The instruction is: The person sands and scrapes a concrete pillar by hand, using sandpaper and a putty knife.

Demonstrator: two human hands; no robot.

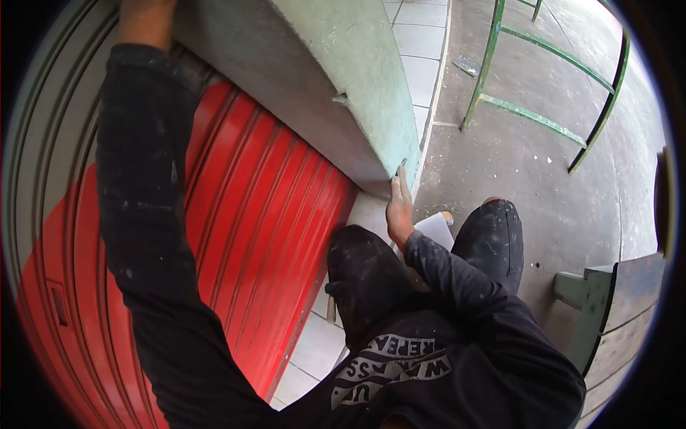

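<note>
A pale green wall pillar [357,71] stands upright before me, with a small chip on its edge. Near its lower end, my right hand [400,207] rests against the corner, fingers stretched out and pressed together; whether something thin lies under the fingertips cannot be made out. At the top left, my left hand [146,21] is raised beside the pillar's inner face, with only the wrist part showing and the fingers out of frame. A red and grey roller shutter [250,200] fills the left side, behind my left sleeve.
A green metal frame [532,107] stands on the grey floor [529,164] at the upper right. At the lower right is a wooden bench or table [629,300]. White tiles [421,43] run along the pillar. A white object [436,229] lies between my knees.
</note>
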